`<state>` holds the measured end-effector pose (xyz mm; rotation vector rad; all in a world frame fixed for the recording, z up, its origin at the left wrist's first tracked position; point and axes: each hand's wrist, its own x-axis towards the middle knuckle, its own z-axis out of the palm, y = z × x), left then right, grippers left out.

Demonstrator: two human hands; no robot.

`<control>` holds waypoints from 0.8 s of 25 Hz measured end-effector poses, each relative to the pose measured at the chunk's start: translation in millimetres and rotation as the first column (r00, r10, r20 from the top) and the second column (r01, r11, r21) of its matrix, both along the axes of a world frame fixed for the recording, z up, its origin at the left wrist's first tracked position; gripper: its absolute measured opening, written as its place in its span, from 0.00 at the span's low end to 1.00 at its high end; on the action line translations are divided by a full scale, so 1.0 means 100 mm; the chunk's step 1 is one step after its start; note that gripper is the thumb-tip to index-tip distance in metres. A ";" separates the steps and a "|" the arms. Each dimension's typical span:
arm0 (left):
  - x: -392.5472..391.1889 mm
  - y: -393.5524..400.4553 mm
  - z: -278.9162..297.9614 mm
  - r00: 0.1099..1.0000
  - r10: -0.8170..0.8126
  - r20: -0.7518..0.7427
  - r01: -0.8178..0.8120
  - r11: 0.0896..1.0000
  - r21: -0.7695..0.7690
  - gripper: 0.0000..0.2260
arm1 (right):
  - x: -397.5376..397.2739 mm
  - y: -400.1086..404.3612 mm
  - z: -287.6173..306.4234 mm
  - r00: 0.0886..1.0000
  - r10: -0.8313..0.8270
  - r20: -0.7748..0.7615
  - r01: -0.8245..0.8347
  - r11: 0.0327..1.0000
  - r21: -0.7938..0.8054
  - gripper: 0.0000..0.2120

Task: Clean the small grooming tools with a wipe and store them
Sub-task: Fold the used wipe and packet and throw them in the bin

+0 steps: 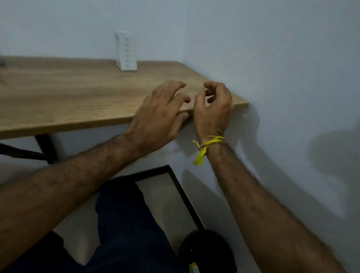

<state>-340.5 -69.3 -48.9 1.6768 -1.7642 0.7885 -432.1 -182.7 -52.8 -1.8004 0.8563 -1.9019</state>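
Both forearms reach up from the bottom corners of the frame and meet near the centre, over the near right end of a wooden desk (71, 94). The left hand (158, 115) lies palm down with its fingers spread and only loosely bent; the fingers are above or on the desktop, I cannot tell which, and the thumb dips just below the front edge. It holds nothing. The right hand (214, 109) is just beside it, to the right of centre, its fingers curled inward toward the thumb with a narrow gap between them. Nothing shows inside that curl, though the picture is blurred and something very small could be hidden there. A yellow thread wristband (206, 145) is tied round the right wrist, its loose ends hanging down.

No grooming tool or wipe can be made out on the desk. In the upper middle of the frame, at the back of the desktop against the pale wall (286, 58), stands a small white upright box (126, 51) with a column of faint marks on its face; what it is I cannot tell.

Below the desk, black metal legs (44, 148) show at the left. At the bottom centre is the person's dark trouser leg (130, 228), and beside it, lower right, a black bag (208, 255) on the floor.
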 end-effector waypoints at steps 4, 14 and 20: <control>0.72 0.35 0.48 0.972 0.226 -0.068 -0.223 0.974 0.046 0.15 | 0.48 0.12 0.36 0.984 0.160 -0.081 -0.159 0.987 0.016 0.05; 2.43 1.11 0.49 0.674 0.667 -0.318 -0.534 0.737 0.415 0.17 | 2.20 0.03 0.62 0.824 0.468 -0.319 -0.246 0.804 0.541 0.25; 2.90 1.00 0.63 0.630 0.696 -0.344 -0.634 0.717 0.291 0.18 | 3.13 -0.33 0.70 0.860 0.381 -0.340 -0.194 0.860 0.472 0.46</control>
